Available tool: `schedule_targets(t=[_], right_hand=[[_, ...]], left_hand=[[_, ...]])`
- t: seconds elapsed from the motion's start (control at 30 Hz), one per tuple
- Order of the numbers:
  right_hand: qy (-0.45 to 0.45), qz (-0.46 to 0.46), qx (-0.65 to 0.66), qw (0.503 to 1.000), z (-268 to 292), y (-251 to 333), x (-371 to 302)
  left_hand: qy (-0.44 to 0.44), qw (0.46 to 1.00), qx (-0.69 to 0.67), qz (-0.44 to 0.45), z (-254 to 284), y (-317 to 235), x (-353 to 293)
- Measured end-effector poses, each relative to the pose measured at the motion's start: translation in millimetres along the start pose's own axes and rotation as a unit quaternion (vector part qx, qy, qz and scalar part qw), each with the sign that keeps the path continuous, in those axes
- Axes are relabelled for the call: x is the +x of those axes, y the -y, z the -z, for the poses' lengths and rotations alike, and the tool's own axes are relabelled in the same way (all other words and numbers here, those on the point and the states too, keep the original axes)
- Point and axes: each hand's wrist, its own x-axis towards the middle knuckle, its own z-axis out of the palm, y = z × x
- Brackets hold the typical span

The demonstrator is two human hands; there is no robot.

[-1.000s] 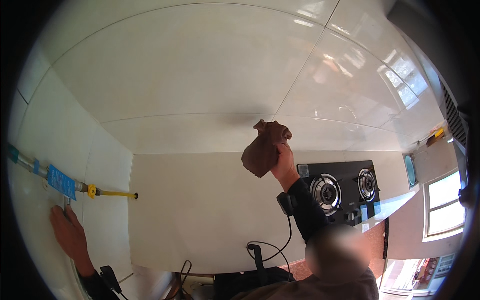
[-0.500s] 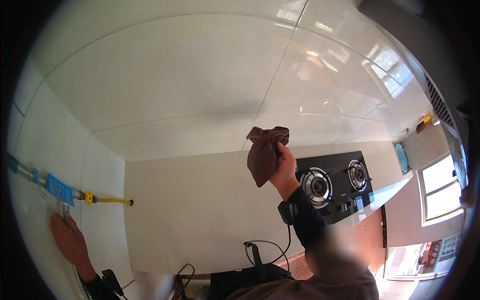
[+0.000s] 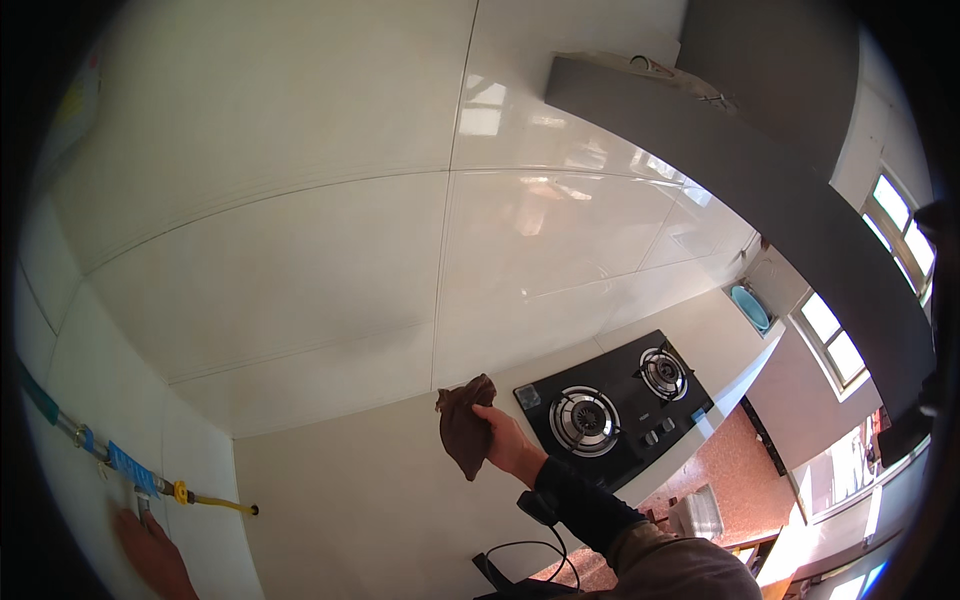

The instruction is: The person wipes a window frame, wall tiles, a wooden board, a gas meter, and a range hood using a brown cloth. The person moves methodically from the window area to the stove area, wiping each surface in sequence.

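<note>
In my right hand, a bunched dark brown cloth is gripped between thumb and fingers. The hand is over the pale countertop, just left of the black gas hob. At the lower left, my left hand is against the wall, closed around a short metal pipe piece; its far fingers are partly hidden. Right above that hand runs a gas pipe with a blue tag, a yellow valve fitting and a yellow hose that enters a hole.
Glossy cream tiles cover the wall behind the counter. A dark grey range hood hangs over the hob at upper right. Beyond the hob are a blue basin and a window. A black cable loops below my right wrist.
My view has swung upward and right, bringing more of the hood into sight. The cloth stays in my right hand, appearing lower and further left. My left hand remains by the pipe.
</note>
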Motion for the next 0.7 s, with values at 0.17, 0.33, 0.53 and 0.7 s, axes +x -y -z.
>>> schedule_targets(t=[0.17,0.33,0.53,0.7], right_hand=[[0.004,0.006,-0.011,1.0,13.6,-9.7,-21.7],[-0.044,0.01,-0.065,0.997,14.8,-10.6,-53.6],[-0.101,-0.013,-0.127,0.987,-4.7,-20.1,-83.8],[-0.018,0.0,-0.245,0.969,-43.8,-29.5,-105.8]], left_hand=[[-0.029,0.999,-0.03,-0.004,-13.9,1.5,5.9],[-0.115,0.988,-0.022,-0.101,53.7,-15.3,-17.8],[-0.095,0.942,-0.261,-0.19,119.1,-100.2,-71.6],[0.072,0.771,-0.469,-0.425,92.1,-208.3,-136.1]])
